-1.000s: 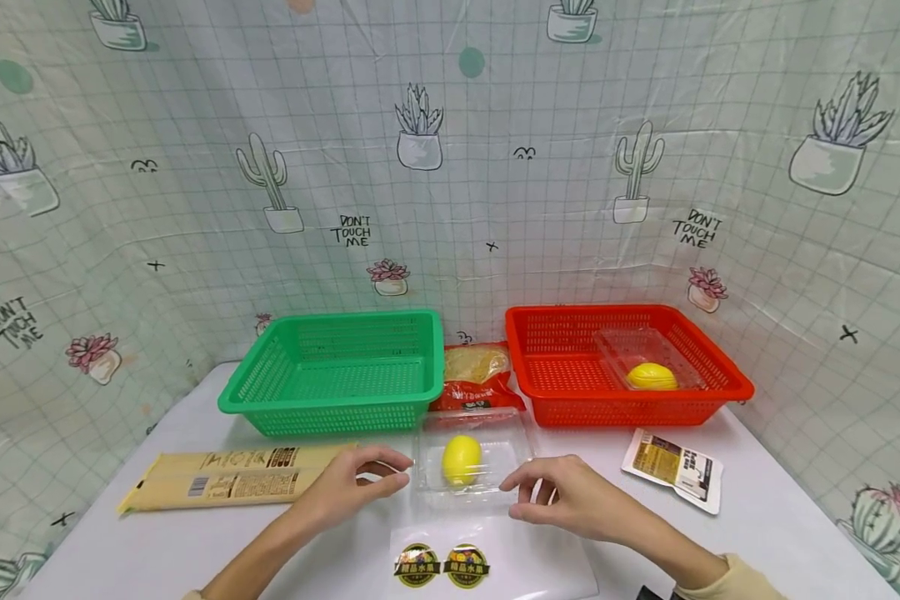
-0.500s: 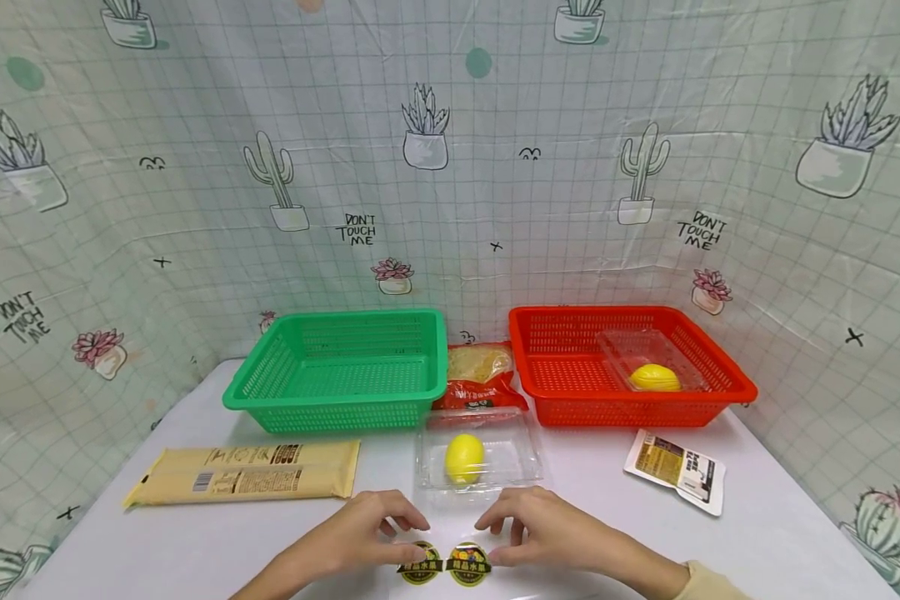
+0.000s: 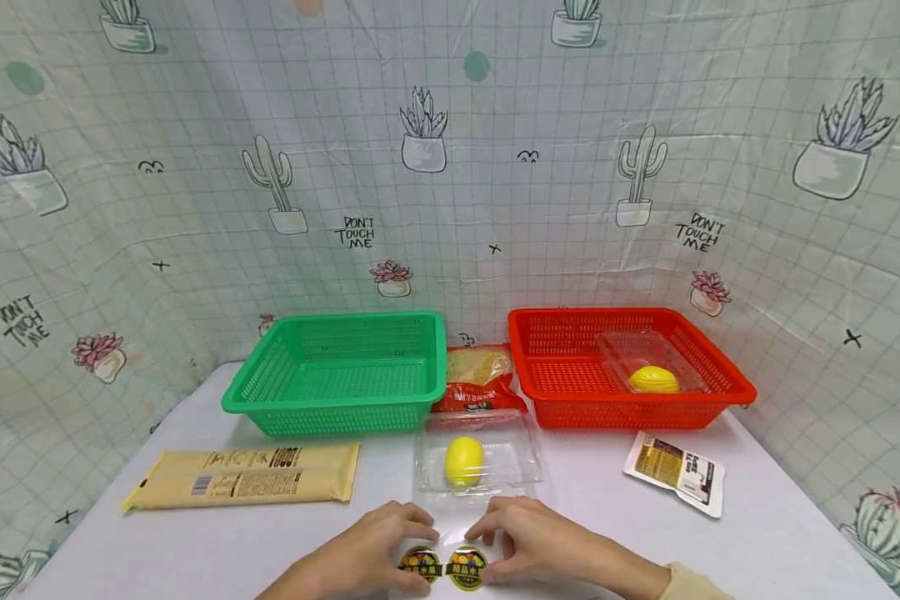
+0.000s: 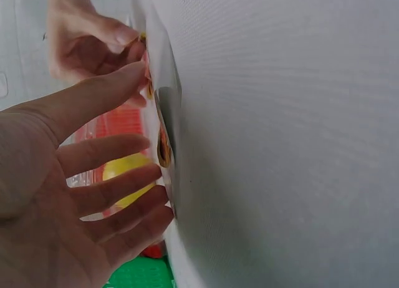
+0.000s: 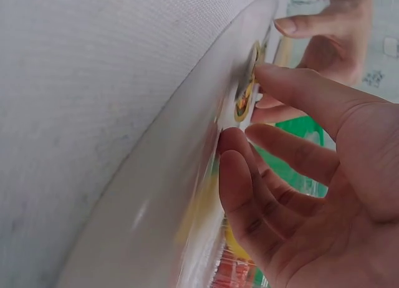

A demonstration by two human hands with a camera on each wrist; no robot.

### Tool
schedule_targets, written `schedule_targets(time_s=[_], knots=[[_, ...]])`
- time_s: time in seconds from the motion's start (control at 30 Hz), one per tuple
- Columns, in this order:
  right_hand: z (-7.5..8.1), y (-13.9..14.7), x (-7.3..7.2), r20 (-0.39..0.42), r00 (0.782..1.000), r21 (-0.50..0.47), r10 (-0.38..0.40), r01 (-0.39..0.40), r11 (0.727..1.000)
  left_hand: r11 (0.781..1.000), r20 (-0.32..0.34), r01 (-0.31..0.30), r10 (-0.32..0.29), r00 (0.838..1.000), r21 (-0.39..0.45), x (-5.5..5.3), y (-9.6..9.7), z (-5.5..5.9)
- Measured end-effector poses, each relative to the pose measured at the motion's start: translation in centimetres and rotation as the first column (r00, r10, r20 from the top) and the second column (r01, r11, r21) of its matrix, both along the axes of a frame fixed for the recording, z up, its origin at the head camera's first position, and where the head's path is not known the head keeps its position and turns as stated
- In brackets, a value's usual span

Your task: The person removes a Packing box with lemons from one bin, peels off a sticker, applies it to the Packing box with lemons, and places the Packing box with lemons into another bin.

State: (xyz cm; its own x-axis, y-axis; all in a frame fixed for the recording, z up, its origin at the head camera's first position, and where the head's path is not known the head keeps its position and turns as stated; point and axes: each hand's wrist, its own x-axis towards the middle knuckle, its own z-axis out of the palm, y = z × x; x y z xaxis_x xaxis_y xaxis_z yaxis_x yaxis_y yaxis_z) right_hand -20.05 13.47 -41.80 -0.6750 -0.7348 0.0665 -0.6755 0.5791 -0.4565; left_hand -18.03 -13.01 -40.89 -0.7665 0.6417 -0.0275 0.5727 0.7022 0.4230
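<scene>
A glossy white sheet (image 5: 149, 201) with two round black-and-gold fruit stickers lies at the front of the table. My left hand (image 3: 378, 546) is at the left sticker (image 3: 420, 563), its fingers spread and its thumb over the sticker's lower edge. Over the right sticker (image 3: 465, 567) is my right hand (image 3: 528, 542), thumb tip at the sticker's edge and fingers bent loosely on the sheet. A gap shows between its thumb and forefinger. Just beyond both hands stands a clear plastic box (image 3: 506, 458) with a yellow lemon (image 3: 463, 461) inside.
A green basket (image 3: 337, 408) stands back left, a red basket (image 3: 630, 412) back right with another boxed lemon (image 3: 653, 380). Between them lies a red-and-clear food bag (image 3: 480, 379). A long beige packet (image 3: 243, 477) is at left, a small pouch (image 3: 677, 472) at right.
Both hands have drawn back from beside the clear box to the sticker sheet. Over the last half second they have shifted slightly, thumbs lower around the stickers.
</scene>
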Motion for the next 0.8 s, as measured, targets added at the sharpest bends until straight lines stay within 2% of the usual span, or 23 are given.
schedule_targets(time_s=[0.27, 0.63, 0.8], knots=[[-0.02, -0.15, 0.02, 0.008, 1.0, 0.01, 0.009, -0.009, 1.0, 0.995, -0.115, 0.075, -0.083, 0.99, -0.071, 0.11, 0.06, -0.44], [-0.13, -0.22, -0.13, 0.051, 0.999, 0.002, 0.001, -0.001, 1.0, 0.993, -0.103, 0.095, -0.101, 0.989, -0.066, -0.02, -0.21, -0.72], [-0.05, -0.23, -0.16, 0.094, 0.996, -0.018, 0.002, 0.0, 1.0, 0.994, -0.098, 0.094, -0.1, 0.99, -0.063, 0.0, -0.19, -0.67]])
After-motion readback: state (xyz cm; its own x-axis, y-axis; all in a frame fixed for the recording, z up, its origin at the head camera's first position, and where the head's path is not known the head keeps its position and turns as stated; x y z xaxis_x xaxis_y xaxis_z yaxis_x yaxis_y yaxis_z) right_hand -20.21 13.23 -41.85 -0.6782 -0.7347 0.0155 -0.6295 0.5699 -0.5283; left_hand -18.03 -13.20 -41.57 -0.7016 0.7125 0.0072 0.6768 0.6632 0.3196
